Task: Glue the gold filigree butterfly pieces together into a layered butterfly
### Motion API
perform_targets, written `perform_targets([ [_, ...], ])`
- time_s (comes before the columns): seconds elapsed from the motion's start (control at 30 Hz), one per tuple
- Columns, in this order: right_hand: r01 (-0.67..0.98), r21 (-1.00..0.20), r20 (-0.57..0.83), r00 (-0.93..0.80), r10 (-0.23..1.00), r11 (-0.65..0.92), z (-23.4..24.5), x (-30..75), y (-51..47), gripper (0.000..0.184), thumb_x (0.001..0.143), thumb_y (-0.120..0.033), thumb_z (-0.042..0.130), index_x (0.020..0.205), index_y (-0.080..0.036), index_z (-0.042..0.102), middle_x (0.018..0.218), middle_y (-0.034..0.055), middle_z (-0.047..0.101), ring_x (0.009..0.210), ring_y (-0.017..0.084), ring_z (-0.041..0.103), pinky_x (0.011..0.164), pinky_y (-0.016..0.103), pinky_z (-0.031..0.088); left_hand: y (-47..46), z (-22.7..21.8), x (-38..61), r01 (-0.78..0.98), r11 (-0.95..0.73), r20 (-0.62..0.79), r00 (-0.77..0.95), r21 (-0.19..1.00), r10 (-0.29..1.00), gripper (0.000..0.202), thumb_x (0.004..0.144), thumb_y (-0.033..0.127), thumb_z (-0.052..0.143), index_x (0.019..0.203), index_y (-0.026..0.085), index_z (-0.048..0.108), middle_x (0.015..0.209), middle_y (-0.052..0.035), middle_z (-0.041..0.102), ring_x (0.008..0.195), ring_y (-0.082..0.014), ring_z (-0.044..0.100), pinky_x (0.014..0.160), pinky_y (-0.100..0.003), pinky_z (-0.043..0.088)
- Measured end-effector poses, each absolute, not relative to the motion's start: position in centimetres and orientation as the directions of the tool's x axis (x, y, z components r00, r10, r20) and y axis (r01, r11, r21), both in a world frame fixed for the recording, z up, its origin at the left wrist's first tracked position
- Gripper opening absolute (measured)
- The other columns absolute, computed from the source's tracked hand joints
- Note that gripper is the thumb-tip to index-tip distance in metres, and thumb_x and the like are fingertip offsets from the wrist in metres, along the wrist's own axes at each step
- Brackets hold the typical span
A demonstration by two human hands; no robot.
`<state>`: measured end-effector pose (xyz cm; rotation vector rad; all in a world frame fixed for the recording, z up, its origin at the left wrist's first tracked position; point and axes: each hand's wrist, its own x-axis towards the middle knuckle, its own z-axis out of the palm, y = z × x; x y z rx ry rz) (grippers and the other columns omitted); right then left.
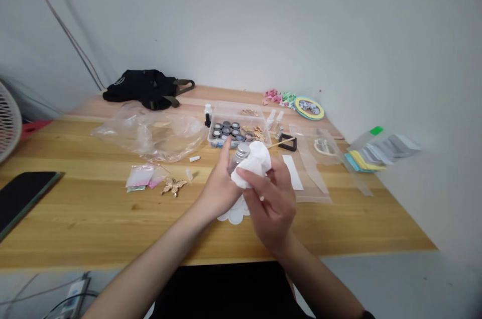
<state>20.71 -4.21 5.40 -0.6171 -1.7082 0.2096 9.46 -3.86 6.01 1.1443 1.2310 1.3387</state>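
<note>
Here, left hand (221, 186) holds one bottle (238, 155), right hand (274, 203) one tissue (259, 155).

On the desk (113, 228), the phone (28, 196) is placed far left. The butterfly (173, 186) is located between the phone and the left hand (218, 181); the film (150, 133) is noted behind it, the bag (139, 87) farther back. Pots (226, 131) are contained in the box (235, 106), behind the bottle (243, 150). The frame (281, 143) is sited to the box's right.
</note>
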Motion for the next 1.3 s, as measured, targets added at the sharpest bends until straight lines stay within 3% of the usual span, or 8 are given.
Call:
perform_targets([
  [0.1,0.352,-0.423,0.877,-0.073,0.475,0.835,4.4,20.2,-4.5,0.041,0.085,-0.008,0.057,0.115,-0.034,0.064,0.109,0.0046,0.058,0.099,0.02,0.062,0.078,0.035,0.054,-3.9,5.7,9.6,0.026,-0.036,0.04,-0.16,0.999,0.986,0.091,0.073,0.033,0.071,0.15,0.02,0.022,0.124,-0.0105,0.065,0.111,-0.0285,0.062,0.096,-0.04,0.046],
  [0.23,0.314,-0.59,0.793,0.056,0.606,0.743,3.2,19.6,-4.3,0.061,0.084,-0.013,0.059,0.138,-0.038,0.043,0.121,0.0078,0.059,0.113,0.024,0.059,0.093,0.042,0.052,-4.0,6.0,9.8,0.079,0.0,0.013,-0.158,0.997,0.987,0.105,0.07,0.026,0.074,0.152,0.02,0.01,0.105,-0.0071,0.072,0.094,-0.0268,0.067,0.078,-0.034,0.051],
  [0.37,0.093,-0.81,0.585,0.092,0.806,0.578,3.1,19.5,-3.6,0.065,0.078,-0.016,0.063,0.137,-0.028,0.041,0.138,0.0122,0.052,0.126,0.027,0.053,0.101,0.045,0.049,-3.7,5.5,9.8,0.101,0.007,0.011,-0.18,0.995,0.984,0.105,0.067,0.019,0.072,0.151,0.021,0.01,0.095,-0.0059,0.072,0.093,-0.0286,0.066,0.076,-0.034,0.049],
  [0.53,-0.228,-0.945,0.271,-0.149,0.951,0.233,4.6,20.3,-1.9,0.057,0.072,-0.021,0.068,0.126,-0.023,0.05,0.127,0.0106,0.064,0.114,0.024,0.063,0.096,0.04,0.053,-3.1,4.8,9.4,0.121,0.014,-0.006,-0.067,0.993,0.998,0.104,0.067,0.016,0.069,0.151,0.018,0.007,0.108,-0.0092,0.068,0.098,-0.0267,0.064,0.079,-0.034,0.048],
  [0.63,-0.296,-0.948,0.211,-0.311,0.927,0.116,5.0,21.1,-0.6,0.052,0.068,-0.027,0.075,0.117,-0.024,0.057,0.12,0.0071,0.068,0.11,0.022,0.065,0.093,0.036,0.054,-2.9,5.2,9.0,0.131,-0.023,0.024,-0.003,0.991,1.0,0.086,0.066,0.015,0.065,0.143,0.016,0.027,0.113,-0.0098,0.064,0.095,-0.0239,0.062,0.078,-0.033,0.048],
  [0.77,-0.295,-0.955,0.173,-0.45,0.876,0.038,4.7,21.8,0.5,0.048,0.065,-0.029,0.079,0.11,-0.026,0.063,0.116,0.0043,0.07,0.103,0.019,0.066,0.09,0.034,0.054,-2.9,6.0,8.7,0.102,-0.077,0.064,0.12,0.992,0.991,0.046,0.062,0.006,0.057,0.106,0.017,0.056,0.088,-0.0007,0.063,0.076,-0.0159,0.057,0.067,-0.026,0.045],
  [1.1,-0.354,-0.93,0.08,-0.455,0.887,-0.098,4.2,21.9,1.2,0.048,0.046,-0.034,0.09,0.087,-0.024,0.069,0.08,-0.002,0.07,0.069,0.013,0.064,0.063,0.024,0.052,-3.0,5.9,8.0,-0.113,0.212,-0.156,0.378,0.971,0.912,0.025,0.052,0.007,0.054,0.074,0.019,0.049,0.046,0.0108,0.043,0.039,-0.0043,0.032,0.036,-0.017,0.023],
  [1.3,-0.334,-0.938,0.146,-0.624,0.768,-0.093,3.9,22.5,1.5,0.045,0.061,-0.031,0.085,0.102,-0.028,0.067,0.087,-0.0038,0.07,0.071,0.009,0.063,0.064,0.02,0.05,-2.1,4.7,7.1,-0.095,0.342,-0.245,0.526,0.935,0.814,0.015,0.049,0.01,0.054,0.059,0.019,0.047,0.037,0.01,0.041,0.033,-0.0026,0.026,0.032,-0.016,0.014],
])
